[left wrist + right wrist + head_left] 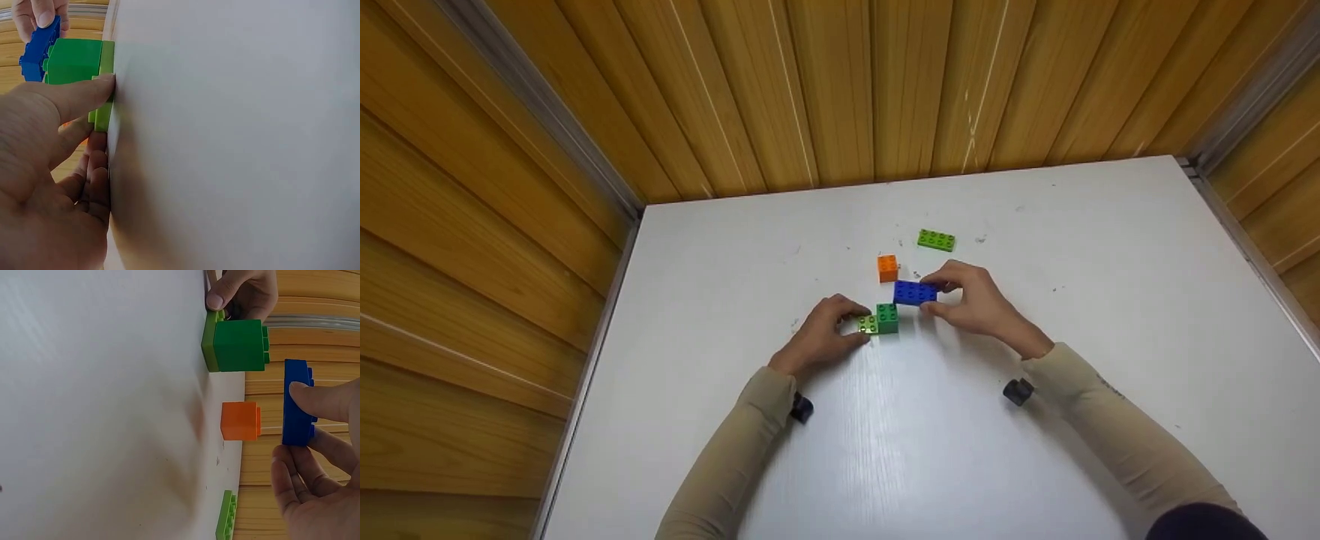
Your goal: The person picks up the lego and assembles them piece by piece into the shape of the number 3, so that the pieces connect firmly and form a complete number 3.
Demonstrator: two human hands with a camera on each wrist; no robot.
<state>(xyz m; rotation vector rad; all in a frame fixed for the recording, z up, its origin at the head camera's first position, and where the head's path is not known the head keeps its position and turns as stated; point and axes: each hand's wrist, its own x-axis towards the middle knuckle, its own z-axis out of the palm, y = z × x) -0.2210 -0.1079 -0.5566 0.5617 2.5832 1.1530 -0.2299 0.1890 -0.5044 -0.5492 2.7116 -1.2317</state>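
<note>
My left hand pinches the free end of a flat light-green brick that lies on the table. On that brick's other end stands a taller green brick, studs up. My right hand holds a blue brick by one end, between thumb and fingers. In the right wrist view the blue brick is held above the table, apart from the green brick. An orange brick sits on the table just behind the blue one.
A second flat light-green brick lies farther back on the white table. Wood-patterned walls rise behind the table and along its sides. Small dark marks dot the tabletop.
</note>
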